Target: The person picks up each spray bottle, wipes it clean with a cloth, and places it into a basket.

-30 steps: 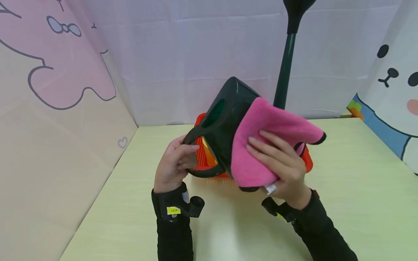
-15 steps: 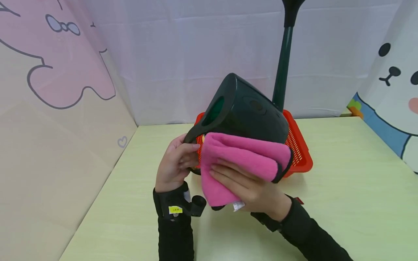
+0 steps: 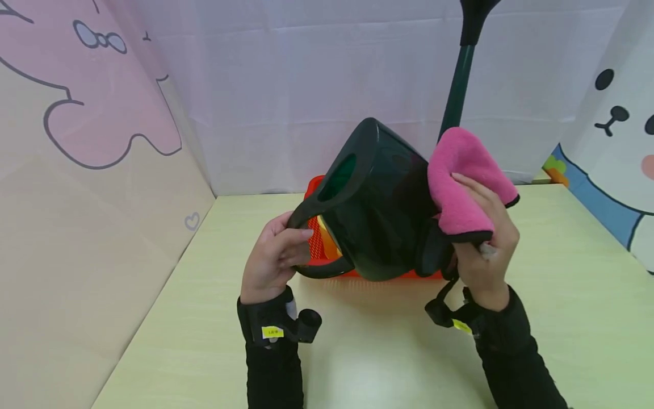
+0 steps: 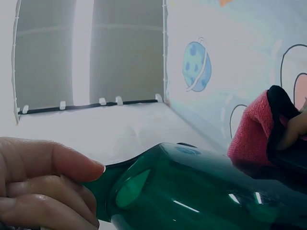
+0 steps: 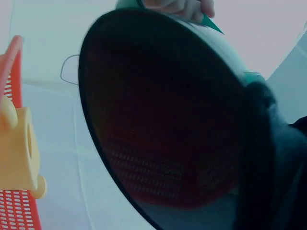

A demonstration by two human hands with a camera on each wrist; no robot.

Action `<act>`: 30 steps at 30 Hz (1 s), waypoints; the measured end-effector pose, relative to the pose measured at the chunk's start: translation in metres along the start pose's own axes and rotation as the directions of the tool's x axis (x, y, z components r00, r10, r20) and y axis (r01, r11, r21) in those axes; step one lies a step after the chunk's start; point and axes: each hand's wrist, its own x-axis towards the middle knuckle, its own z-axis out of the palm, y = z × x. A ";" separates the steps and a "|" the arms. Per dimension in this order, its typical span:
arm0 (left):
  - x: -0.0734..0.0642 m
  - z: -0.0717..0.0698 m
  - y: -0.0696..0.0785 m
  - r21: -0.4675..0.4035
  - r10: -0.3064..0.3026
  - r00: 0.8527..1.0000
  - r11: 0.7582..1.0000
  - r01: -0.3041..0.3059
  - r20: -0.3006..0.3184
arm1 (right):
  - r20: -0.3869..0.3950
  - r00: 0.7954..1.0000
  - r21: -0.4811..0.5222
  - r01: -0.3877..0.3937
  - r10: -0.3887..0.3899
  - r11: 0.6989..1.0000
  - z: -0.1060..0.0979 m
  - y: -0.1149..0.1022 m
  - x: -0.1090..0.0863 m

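A dark green watering can [image 3: 378,216] is held up tilted on its side in the head view, its long spout [image 3: 457,85] rising to a black rose at the top edge. My left hand [image 3: 273,261] grips its looped handle, fingers curled round it. At the can's right end, my right hand [image 3: 487,244] holds a pink cloth [image 3: 460,199] with black edging against the can. In the left wrist view the cloth [image 4: 252,132] lies along the far end of the glossy green body [image 4: 192,191]. The can's broad dark base [image 5: 168,120] fills the right wrist view.
Behind the can stands a red plastic basket [image 3: 315,247], mostly hidden by it. A yellow plastic piece [image 5: 17,153] sits in this basket. The pale wooden table [image 3: 373,352] is backed by a white curtain [image 3: 286,102], with cartoon-printed panels at both sides.
My right hand has swept the cloth across the can, first leftward toward the handle, then up and right to the far end. My left hand keeps its grip; the spout sways slightly.
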 end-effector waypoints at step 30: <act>-0.001 -0.004 0.002 -0.017 0.094 0.996 0.995 -0.094 0.000 | 0.311 0.790 -0.004 0.557 -0.529 0.830 0.027 -0.013 -0.036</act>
